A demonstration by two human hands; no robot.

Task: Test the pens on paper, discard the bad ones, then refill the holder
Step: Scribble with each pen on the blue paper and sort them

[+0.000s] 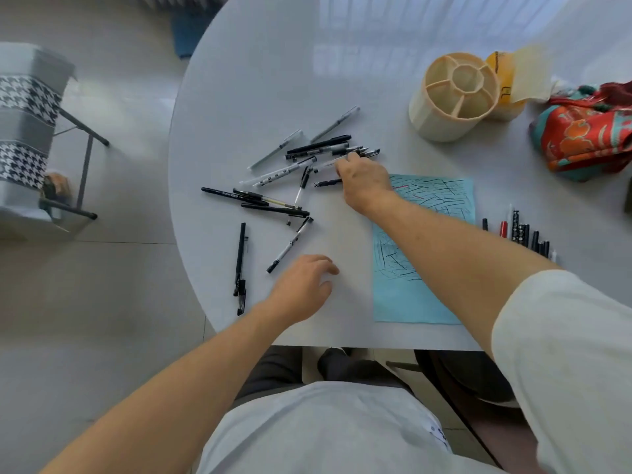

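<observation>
On the table (260, 63), a scatter of pens (307, 155) lies left of centre. A sheet of paper (410, 302) lies to their right, near the front edge. Right of the paper, a row of pens (523, 234) lies side by side. Behind the paper, toward the far right, stands the holder (451, 100), with a cup (506, 83) just behind it and a cloth bundle (588, 131) further right. The right hand (362, 179) reaches over the paper to the scatter; the left hand (304, 285) rests at the scatter's near end. A chair (34, 131) stands on the floor, left of the table.
</observation>
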